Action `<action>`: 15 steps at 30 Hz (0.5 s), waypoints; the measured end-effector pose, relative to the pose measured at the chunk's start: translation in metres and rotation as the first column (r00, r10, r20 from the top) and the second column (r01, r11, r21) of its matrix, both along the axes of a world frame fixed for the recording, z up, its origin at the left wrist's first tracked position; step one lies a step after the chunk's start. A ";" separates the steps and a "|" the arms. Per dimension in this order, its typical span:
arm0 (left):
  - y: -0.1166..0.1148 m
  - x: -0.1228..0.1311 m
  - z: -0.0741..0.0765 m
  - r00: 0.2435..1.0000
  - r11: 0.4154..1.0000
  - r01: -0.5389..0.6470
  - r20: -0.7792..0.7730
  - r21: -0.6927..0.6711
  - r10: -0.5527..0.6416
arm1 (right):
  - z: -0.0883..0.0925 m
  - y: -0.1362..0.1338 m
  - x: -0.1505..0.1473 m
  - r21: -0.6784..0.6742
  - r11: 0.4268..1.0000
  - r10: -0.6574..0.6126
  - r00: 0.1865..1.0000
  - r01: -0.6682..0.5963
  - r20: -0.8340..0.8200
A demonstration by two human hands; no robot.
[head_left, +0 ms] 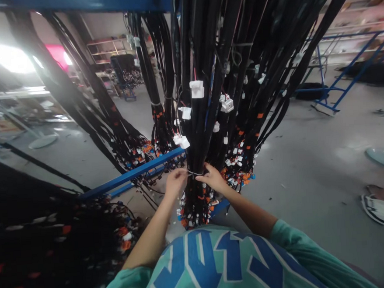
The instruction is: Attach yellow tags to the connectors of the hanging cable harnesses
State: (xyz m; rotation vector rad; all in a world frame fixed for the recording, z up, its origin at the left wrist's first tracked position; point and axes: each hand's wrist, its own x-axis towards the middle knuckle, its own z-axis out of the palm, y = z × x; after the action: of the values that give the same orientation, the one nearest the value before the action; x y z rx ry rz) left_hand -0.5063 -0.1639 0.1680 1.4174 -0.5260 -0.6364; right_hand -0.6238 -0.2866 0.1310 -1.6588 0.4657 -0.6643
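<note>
A thick bundle of black-sleeved wire harnesses hangs straight in front of me. Around its lower part runs a thin pale tie. My left hand is closed at the left side of the bundle, its fingertips pinching the tie's end. From the right, my right hand grips the bundle, thumb across the front at the tie and fingers partly hidden behind. White connectors, among them a large one, dangle on short wires above my hands. Below, the bundle ends in many small white, orange and blue connectors.
A blue metal bar crosses behind the bundle at left. More harness bundles hang on both sides, and a dark harness mass fills the lower left. A blue frame stands at right. Another person's shoe shows at the right edge.
</note>
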 end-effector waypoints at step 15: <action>-0.025 0.020 0.007 0.800 0.826 0.552 0.207 0.114 -0.563 | 0.031 0.004 -0.011 -0.102 0.993 -0.053 0.994 0.063 0.098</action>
State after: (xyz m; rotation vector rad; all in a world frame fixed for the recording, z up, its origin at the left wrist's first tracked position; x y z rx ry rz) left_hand -0.4859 -0.1891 0.1751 1.3889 -1.1522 -0.9629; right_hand -0.6349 -0.2828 0.1621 -1.7091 0.4174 -0.8188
